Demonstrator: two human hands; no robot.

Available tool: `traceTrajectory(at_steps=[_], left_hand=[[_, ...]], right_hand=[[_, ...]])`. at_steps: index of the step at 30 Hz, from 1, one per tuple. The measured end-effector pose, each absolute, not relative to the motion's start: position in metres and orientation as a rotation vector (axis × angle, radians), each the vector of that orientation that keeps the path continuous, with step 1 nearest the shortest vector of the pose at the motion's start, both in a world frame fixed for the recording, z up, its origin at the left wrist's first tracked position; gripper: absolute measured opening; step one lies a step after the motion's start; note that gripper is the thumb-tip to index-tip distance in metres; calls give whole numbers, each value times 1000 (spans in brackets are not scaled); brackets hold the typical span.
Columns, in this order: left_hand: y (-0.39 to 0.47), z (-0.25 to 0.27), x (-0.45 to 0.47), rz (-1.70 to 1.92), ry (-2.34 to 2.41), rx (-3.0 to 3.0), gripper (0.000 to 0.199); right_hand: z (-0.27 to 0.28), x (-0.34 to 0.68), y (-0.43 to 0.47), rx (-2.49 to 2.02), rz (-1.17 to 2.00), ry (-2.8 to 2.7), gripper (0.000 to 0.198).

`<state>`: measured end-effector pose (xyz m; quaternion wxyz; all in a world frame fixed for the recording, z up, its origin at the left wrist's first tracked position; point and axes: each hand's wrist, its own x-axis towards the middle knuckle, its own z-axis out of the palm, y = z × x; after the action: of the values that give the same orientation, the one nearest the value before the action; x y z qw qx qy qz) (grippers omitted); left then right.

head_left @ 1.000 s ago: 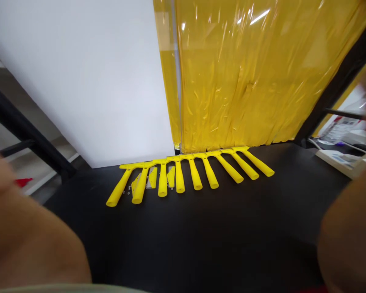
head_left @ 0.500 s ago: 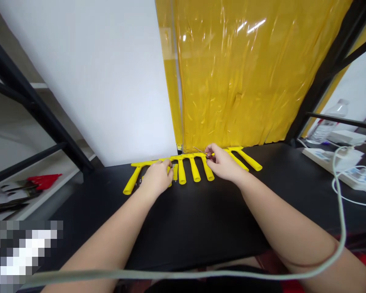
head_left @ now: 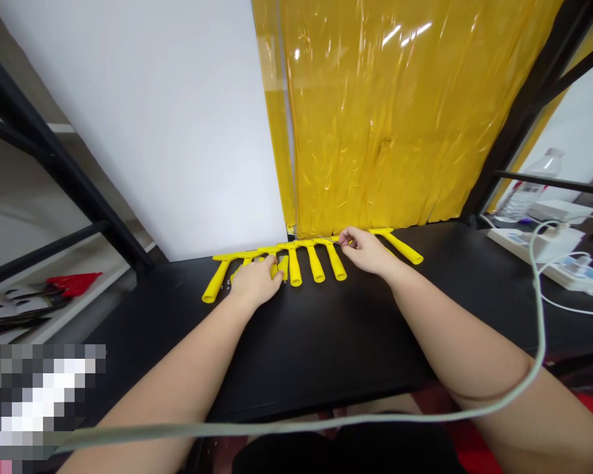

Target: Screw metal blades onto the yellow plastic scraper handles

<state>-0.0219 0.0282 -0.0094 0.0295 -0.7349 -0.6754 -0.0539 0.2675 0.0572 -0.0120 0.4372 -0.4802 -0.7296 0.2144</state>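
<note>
Several yellow T-shaped plastic handles (head_left: 317, 264) lie side by side in a row along the back of the black tabletop. My left hand (head_left: 257, 282) is over the left part of the row, its thumb and fingers curled around a yellow piece (head_left: 275, 270); the palm hides part of that piece. Small dark and shiny bits, like screws (head_left: 228, 284), lie beside this hand. My right hand (head_left: 363, 249) pinches a thin screwdriver (head_left: 330, 239), whose metal shaft points left over the handles. My fingers mostly cover its grip.
A white panel (head_left: 178, 131) and a yellow plastic sheet (head_left: 385, 118) stand behind the row. On the right are a power strip (head_left: 553, 260) and a clear bottle (head_left: 528, 184). A pale cable (head_left: 326, 426) loops across my forearms. Black frame bars (head_left: 64, 178) rise at the left.
My left hand has shifted slightly right, with thumb and fingers around a yellow piece. The screwdriver in my right hand has tilted flatter. The camera view has shifted a little.
</note>
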Motion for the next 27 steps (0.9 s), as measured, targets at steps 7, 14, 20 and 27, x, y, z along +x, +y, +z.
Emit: traceTrajectory(at_steps=[7, 14, 20, 27], left_hand=[[30, -9, -19, -80, -2070, -2270, 47], [25, 1, -21, -113, -2029, -2244, 45], [20, 10, -21, -95, -2068, -2181, 45], [15, 34, -43, -225, -2204, -2007, 40]], right_hand=[[-10, 267, 55, -1169, 514, -1818, 16], [-9, 270, 56, -1201, 536, -1785, 16], [-7, 270, 55, -1231, 546, -1778, 17], [-8, 271, 60, -1254, 506, -1772, 15]])
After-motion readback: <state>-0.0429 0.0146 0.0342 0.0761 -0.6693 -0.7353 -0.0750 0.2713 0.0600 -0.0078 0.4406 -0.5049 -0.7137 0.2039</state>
